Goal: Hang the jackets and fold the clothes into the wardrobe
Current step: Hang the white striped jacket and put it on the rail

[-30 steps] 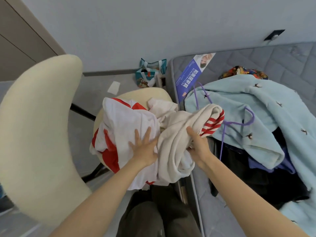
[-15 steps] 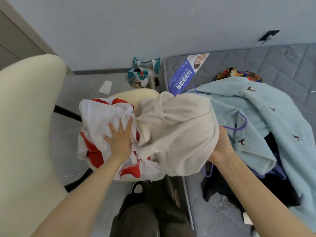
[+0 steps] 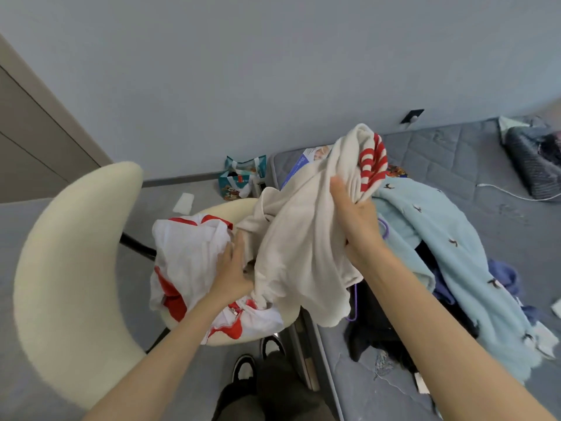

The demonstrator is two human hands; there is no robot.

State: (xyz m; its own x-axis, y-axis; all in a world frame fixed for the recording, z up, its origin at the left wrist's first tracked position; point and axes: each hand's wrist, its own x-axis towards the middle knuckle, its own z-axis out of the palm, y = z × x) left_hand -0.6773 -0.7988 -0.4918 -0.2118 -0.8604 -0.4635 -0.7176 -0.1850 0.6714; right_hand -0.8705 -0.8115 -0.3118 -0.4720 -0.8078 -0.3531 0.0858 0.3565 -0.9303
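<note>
My right hand (image 3: 353,214) grips a cream sweater (image 3: 300,238) with a red-and-white striped cuff (image 3: 372,165), lifted above the chair seat and the mattress edge. Its lower part hangs down to the seat. My left hand (image 3: 232,268) lies with fingers stretched on a white and red garment (image 3: 188,262) that sits crumpled on the cream chair (image 3: 69,268). The fingertips reach under the sweater's hanging fold. A light blue fleece jacket (image 3: 449,238) with small dark bird marks lies on the grey mattress (image 3: 455,153), over dark clothes (image 3: 382,338) and a purple hanger (image 3: 353,311).
The chair's tall curved back stands at the left. A teal shopping bag (image 3: 243,180) sits on the floor by the wall. A dark pillow (image 3: 534,165) and a white cable (image 3: 510,192) lie on the far mattress. A wardrobe door (image 3: 33,141) shows at far left. My shoes (image 3: 243,369) are below.
My right hand has raised the cream sweater higher and further right, so the striped cuff now shows at the top. My left hand stays on the white and red garment.
</note>
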